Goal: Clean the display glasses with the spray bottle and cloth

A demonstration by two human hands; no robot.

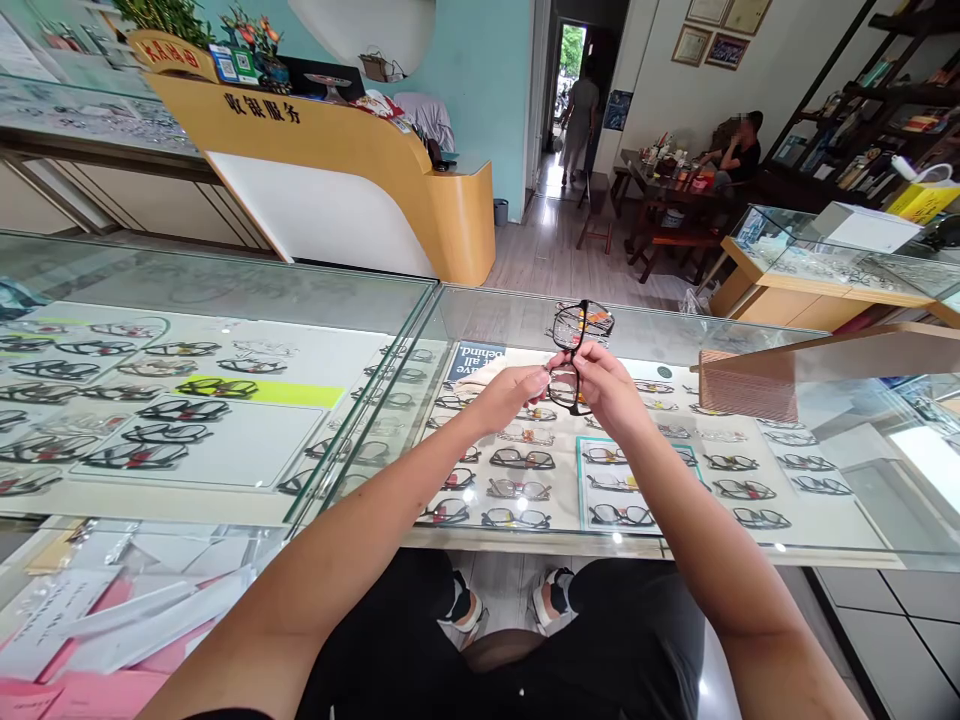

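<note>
Both my hands hold one pair of black-framed glasses (575, 340) above the glass display case (465, 310). The frame is turned on end, one lens above the other. My left hand (510, 393) pinches it from the left, by the lower lens. On the other side, my right hand (602, 385) grips it near the middle, fingers closed. Under the glass lie rows of spectacles, among them a dark pair (523, 459), and a teal-edged tray (581, 500) with several pairs.
A second glass case (300, 285) with more glasses adjoins at the left. A brown slatted stand (750, 385) is at the right. Papers and pink envelopes (97, 695) lie lower left. Beyond are a wooden counter (465, 220), a seated person (742, 150) and a standing person (580, 120).
</note>
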